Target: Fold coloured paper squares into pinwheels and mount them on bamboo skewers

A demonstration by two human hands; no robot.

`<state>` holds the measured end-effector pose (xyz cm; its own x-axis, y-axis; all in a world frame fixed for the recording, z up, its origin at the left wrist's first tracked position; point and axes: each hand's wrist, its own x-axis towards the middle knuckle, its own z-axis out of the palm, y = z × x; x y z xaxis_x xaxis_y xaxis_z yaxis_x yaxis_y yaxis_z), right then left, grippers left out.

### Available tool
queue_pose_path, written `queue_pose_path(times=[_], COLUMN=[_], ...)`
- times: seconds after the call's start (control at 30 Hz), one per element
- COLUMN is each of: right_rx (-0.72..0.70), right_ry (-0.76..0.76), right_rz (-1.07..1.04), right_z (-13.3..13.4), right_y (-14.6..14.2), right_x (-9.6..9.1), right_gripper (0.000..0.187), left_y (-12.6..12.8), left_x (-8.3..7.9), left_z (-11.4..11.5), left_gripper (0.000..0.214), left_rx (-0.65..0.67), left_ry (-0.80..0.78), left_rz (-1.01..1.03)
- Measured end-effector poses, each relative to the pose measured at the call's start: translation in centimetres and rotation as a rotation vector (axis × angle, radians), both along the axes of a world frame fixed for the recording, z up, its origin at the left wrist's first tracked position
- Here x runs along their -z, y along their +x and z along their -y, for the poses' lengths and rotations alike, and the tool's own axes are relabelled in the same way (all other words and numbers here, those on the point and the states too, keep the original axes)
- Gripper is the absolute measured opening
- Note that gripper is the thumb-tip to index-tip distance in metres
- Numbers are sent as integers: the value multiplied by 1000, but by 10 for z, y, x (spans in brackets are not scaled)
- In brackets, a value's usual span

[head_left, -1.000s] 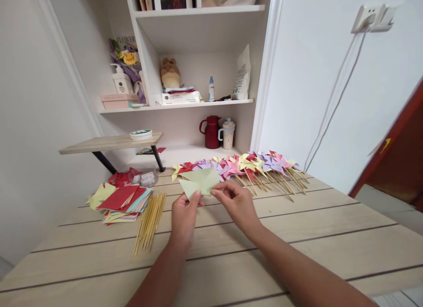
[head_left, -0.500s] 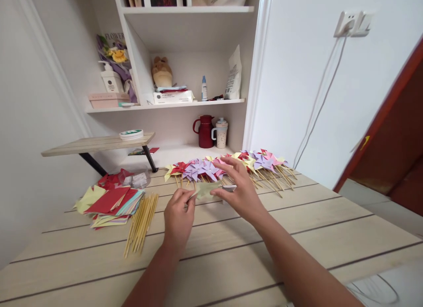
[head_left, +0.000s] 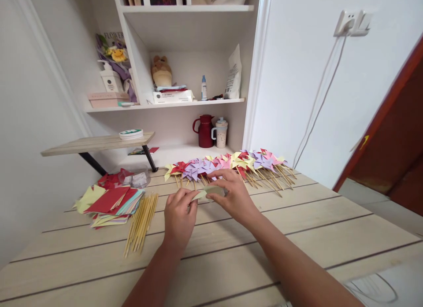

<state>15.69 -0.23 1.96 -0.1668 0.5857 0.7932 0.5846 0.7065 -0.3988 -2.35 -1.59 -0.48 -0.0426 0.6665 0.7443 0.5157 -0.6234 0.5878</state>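
A pale yellow-green piece of paper point(head_left: 211, 190) is held above the table between my two hands and looks bent. My left hand point(head_left: 180, 212) pinches its left end between thumb and fingers. At its right end, my right hand point(head_left: 236, 197) has its thumb and curved fingers on the paper, partly covering it. Behind the hands lies a row of paper pinwheels point(head_left: 198, 167) on thin sticks, in purple, red, yellow and pink. Off to the left are a stack of coloured paper sheets point(head_left: 109, 201) and a bundle of thin wooden sticks point(head_left: 142, 221).
The slatted wooden table point(head_left: 231, 258) reaches back to a white shelf unit. A small raised stand point(head_left: 99, 143) is at the left, with a clear plastic container point(head_left: 137, 180) near its leg. A red jug point(head_left: 205, 131) and a cup point(head_left: 221, 133) stand at the back.
My right hand has moved left and slightly down, closing its spread fingers onto the paper, which is now more bent. My left hand keeps its pinch in nearly the same place.
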Motion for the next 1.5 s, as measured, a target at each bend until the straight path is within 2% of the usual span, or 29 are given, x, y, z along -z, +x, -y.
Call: queue_pose_path(times=[0.1,0.17,0.2,0.3,0.37,0.43,0.53,0.6,0.67,0.93,1.07,1.17,1.27,1.37,1.5], right_rx=[-25,-48,-76,-238,-335,-376,-398,-396,-378,-347,-395,-466,-529,-454,-330], right_ry=[-56,-170,-271,-641,-806,-874,-912,-920,-924,-954,-946,-827,-682,-497,-321], right_rz=[-70,-170,-249,-594,-814,-938,-978,-963,-945,-889,-801,-698,-586,-392,-174], right_z=[2,3,4,6,6,5,6,7,8,8,10,13,15,15,12], right_y=[-2,-4,-5,-8,-11,-13,-16,-18,-20,-23,-23,-23,-24,-25,-27], right_x=[-2,-4,-4,-4,-2,-1,-1,-1,-1,4,3,4,7,12,21], right_gripper=[7,4,7,26,36,40,41,40,40,44,46,49,64,73,58], left_y=[3,4,4,1,-2,-3,1,5,8,10,11,10,7,3,0], left_x=[-4,-6,-7,-9,-8,-6,-6,-6,-6,-5,1,3,2,-2,-6], left_z=[4,7,8,6,2,-2,-2,1,4,6,2,-2,-5,-5,-2], left_gripper=[11,4,8,37,49,51,46,43,41,36,35,34,36,38,39], left_rx=[56,74,79,120,156,215,416,531,571,476,425,374,358,350,350], left_ry=[-31,-50,-64,-140,-227,-339,-505,-564,-594,-609,-598,-604,-594,-552,-515], left_rz=[112,204,254,471,637,733,710,674,655,677,729,845,975,1053,1085])
